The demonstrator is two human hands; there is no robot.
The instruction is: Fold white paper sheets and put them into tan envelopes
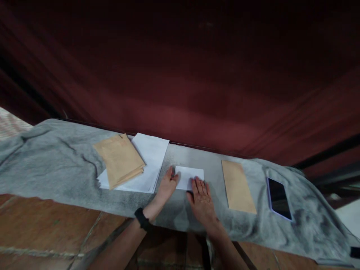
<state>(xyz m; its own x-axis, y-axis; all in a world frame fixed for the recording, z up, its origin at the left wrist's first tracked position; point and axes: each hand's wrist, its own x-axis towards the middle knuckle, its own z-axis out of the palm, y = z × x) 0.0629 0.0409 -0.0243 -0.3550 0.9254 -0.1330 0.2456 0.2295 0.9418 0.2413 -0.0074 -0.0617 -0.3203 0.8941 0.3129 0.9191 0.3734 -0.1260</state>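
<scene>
Touching white paper (185, 173), my left fingers (169, 173) and right fingers (198, 184) are apart; envelopes (121, 159) lie at nine o'clock, phone (279, 198) at three.

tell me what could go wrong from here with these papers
The small white paper could skew if the right hand, fingers resting on it, presses unevenly. The grey cloth beneath is wrinkled in places and might bunch. The brown paper stack lies askew over the white sheets and may slide.
</scene>
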